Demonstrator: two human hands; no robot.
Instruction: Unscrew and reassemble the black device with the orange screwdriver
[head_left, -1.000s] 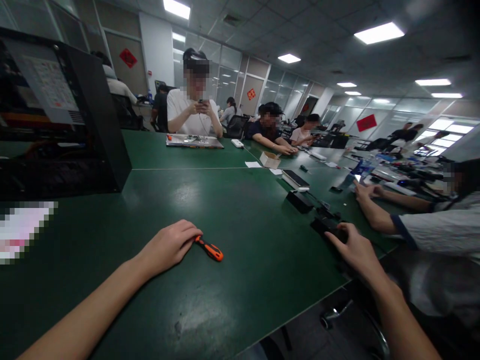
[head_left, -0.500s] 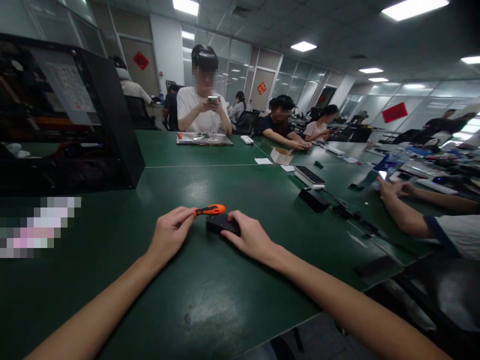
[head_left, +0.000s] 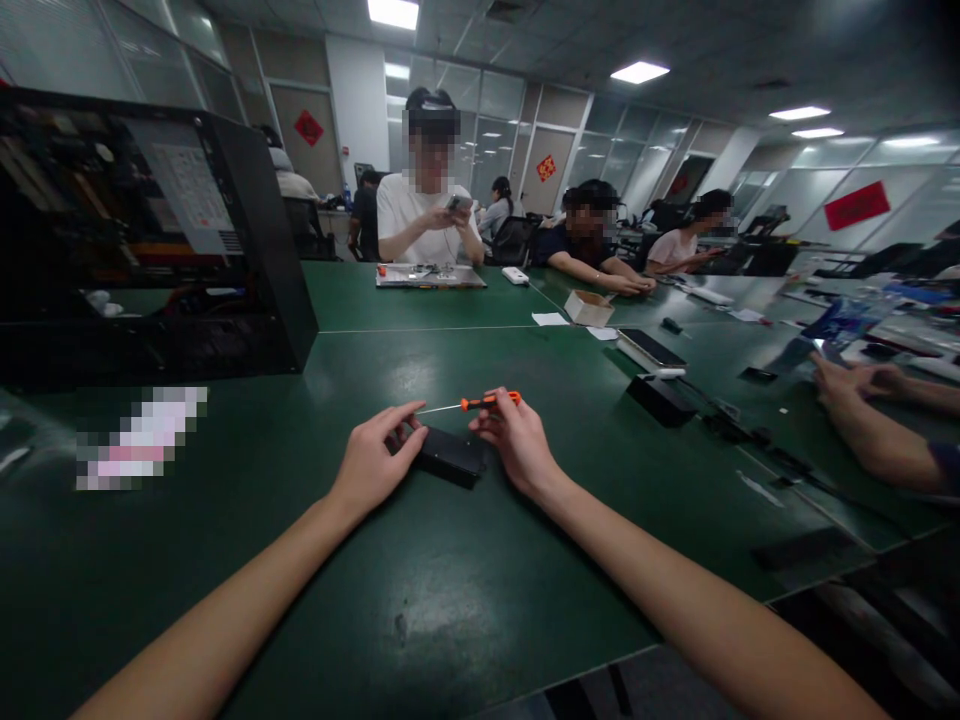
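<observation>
Right hand (head_left: 520,440) grasps orange-black screwdriver (head_left: 472,404) by its handle, near black box (head_left: 452,457); long axis nearly crosswise, shaft pointing left toward left hand (head_left: 373,452), which grips the box's left end. Box, on green table (head_left: 360,600), slants nearer at its right end

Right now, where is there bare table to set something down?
Tabletop is bare between the forearms, nearer than the black block; and beyond the screwdriver, right of the computer case. Crowded: around the block, between left hand and right hand, and at right by the black box and cables.
</observation>
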